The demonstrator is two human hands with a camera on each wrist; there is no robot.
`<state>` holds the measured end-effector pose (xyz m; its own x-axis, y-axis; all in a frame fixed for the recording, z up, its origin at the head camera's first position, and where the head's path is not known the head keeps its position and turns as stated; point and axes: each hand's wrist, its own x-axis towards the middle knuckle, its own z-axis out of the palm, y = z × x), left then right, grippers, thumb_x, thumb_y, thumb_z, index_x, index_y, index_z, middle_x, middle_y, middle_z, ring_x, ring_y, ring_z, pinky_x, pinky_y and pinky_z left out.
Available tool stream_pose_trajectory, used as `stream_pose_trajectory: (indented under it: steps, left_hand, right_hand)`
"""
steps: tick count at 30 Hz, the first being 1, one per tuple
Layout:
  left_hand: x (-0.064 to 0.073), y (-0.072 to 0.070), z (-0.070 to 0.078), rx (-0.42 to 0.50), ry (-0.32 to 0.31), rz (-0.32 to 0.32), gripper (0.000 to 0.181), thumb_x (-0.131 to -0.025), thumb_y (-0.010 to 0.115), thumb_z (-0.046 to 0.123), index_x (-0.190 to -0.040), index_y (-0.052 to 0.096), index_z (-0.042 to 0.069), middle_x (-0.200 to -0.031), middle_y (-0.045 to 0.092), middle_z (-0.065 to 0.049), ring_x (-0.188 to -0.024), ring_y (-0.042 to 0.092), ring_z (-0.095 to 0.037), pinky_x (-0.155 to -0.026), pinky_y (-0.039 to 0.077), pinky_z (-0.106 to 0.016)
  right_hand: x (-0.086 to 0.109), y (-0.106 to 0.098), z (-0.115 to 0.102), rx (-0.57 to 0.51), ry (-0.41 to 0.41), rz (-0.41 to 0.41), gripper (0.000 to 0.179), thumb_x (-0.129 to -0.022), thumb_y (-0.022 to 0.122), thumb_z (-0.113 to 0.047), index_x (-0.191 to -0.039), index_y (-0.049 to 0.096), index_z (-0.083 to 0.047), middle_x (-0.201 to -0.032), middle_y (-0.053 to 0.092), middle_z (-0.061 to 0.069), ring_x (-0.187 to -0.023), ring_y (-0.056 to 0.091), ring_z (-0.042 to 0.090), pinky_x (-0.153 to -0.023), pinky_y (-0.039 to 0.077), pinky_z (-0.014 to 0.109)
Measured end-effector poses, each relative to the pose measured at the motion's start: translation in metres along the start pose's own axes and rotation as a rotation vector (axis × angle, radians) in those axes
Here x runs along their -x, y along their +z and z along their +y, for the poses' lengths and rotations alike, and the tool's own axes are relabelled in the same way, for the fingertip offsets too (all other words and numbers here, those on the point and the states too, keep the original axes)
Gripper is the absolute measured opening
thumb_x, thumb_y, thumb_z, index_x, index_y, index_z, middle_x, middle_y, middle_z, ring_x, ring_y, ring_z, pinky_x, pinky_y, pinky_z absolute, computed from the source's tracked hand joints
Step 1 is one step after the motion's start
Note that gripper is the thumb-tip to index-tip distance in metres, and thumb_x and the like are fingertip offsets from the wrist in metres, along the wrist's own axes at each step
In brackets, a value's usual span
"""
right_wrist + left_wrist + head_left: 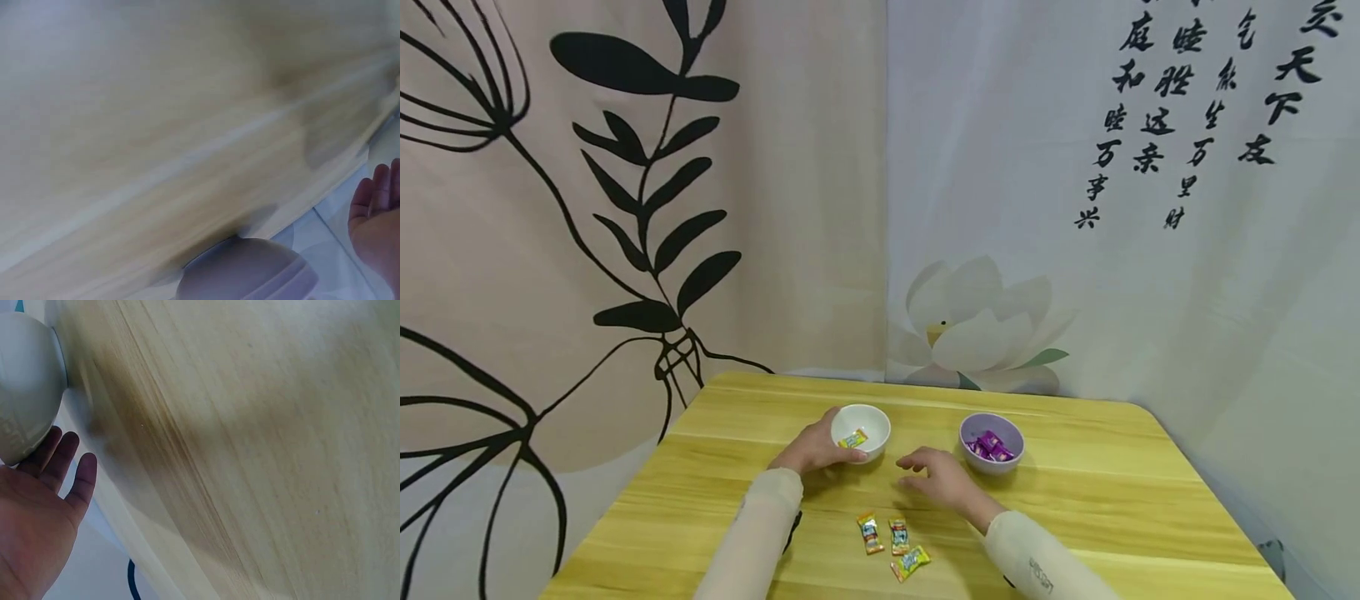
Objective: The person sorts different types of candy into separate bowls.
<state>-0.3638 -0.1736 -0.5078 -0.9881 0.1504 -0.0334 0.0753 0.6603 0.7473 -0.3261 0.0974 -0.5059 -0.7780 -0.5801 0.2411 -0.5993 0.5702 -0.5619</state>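
My left hand [817, 446] grips a white bowl [880, 442] from its left side, thumb at the near rim. In the left wrist view several fingertips [62, 453] lie against or just beside the bowl [28, 381]. One yellow-wrapped candy [853, 439] lies inside it. My right hand [943, 479] hovers over the table between the two bowls, fingers loosely bent and holding nothing. Nearest to it is a light purple bowl [996, 468] with several purple-wrapped candies [990, 446]. The right wrist view shows that bowl [247, 272] apart from the right hand [378, 219].
On the wooden table [1075, 483], three small wrapped candies lie close together in front: one on the left [870, 533], one in the middle [899, 537] and a yellow one [911, 563] nearest. A printed curtain [812, 208] hangs behind the table's back edge.
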Motion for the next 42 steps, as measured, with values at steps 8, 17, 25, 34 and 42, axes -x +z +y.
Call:
stream_pose_trajectory:
  steps: [8,17,25,34,42]
  left_hand:
    - [-0.001,-0.001,-0.003,-0.002,-0.001,0.01,0.111,-0.066,0.09,0.049,-0.153,0.032,0.011,-0.125,0.061,-0.009,-0.108,0.058,-0.026,-0.095,0.045,-0.051]
    - [-0.001,-0.001,-0.001,0.01,0.0,0.002,0.109,-0.067,0.091,0.046,-0.152,0.032,0.011,-0.126,0.06,-0.009,-0.107,0.057,-0.025,-0.095,0.045,-0.051]
    - [0.001,-0.002,0.001,0.008,0.009,0.002,0.109,-0.068,0.09,0.045,-0.152,0.031,0.008,-0.124,0.061,-0.011,-0.105,0.058,-0.026,-0.093,0.045,-0.05]
    - [0.003,-0.002,0.003,0.011,0.005,-0.001,0.107,-0.068,0.091,0.043,-0.151,0.033,0.007,-0.124,0.061,-0.012,-0.104,0.058,-0.026,-0.094,0.045,-0.051]
    - [0.001,-0.003,0.003,-0.01,0.003,0.001,0.106,-0.068,0.09,0.045,-0.151,0.033,0.009,-0.123,0.061,-0.009,-0.105,0.058,-0.025,-0.094,0.045,-0.051]
  right_hand:
    - [0.028,0.0,0.002,-0.057,-0.082,-0.128,0.027,-0.091,0.073,-0.021,-0.112,0.073,-0.005,-0.105,0.071,0.003,-0.096,0.064,0.014,-0.086,0.052,0.032]
    - [0.059,0.0,-0.005,-0.023,-0.239,-0.202,0.025,-0.089,0.075,-0.025,-0.11,0.075,-0.012,-0.104,0.069,-0.008,-0.096,0.061,0.003,-0.086,0.049,0.025]
    - [0.071,0.003,-0.005,0.067,-0.345,-0.211,0.029,-0.085,0.079,-0.029,-0.111,0.075,-0.016,-0.108,0.068,-0.01,-0.102,0.059,0.002,-0.09,0.048,0.025]
    - [0.074,0.006,-0.007,0.14,-0.342,-0.226,0.026,-0.088,0.076,-0.028,-0.112,0.075,-0.02,-0.108,0.063,-0.013,-0.103,0.056,0.003,-0.089,0.047,0.024]
    - [0.074,0.007,-0.009,0.141,-0.316,-0.218,0.024,-0.088,0.076,-0.029,-0.11,0.075,-0.019,-0.106,0.062,-0.014,-0.101,0.055,0.002,-0.088,0.048,0.024]
